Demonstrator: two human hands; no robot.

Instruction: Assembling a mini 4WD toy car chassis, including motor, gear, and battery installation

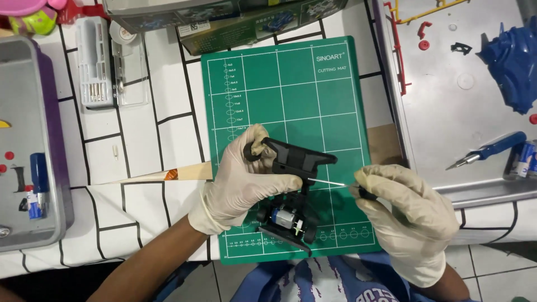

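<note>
The left hand [246, 184] wears a pale glove, and its fingers are wrapped around a small black toy car frame [293, 190], holding it tight above the green cutting mat [330, 89]. The car frame sits over the near part of the mat, close to the near edge of the table [145, 112]. It has little black wheels and a shiny silver motor [286, 218] in the middle. The right hand [408, 215] wears a pale glove too. Its fingers are pressed together, pinching the dark handle of a thin screwdriver [330, 183]. The thin metal tip points left and touches the car frame. On the right side of the table lies a grey tray [447, 106]. In it are a blue car body [512, 61] at the far right, a blue-handled tool [486, 151] and some red and yellow plastic bits. On the left side sits another grey tray [22, 100] with small parts in it. Near the far left corner stands a clear box of small bits [95, 64]. A flat box [224, 19] lies at the far edge, behind the mat.
</note>
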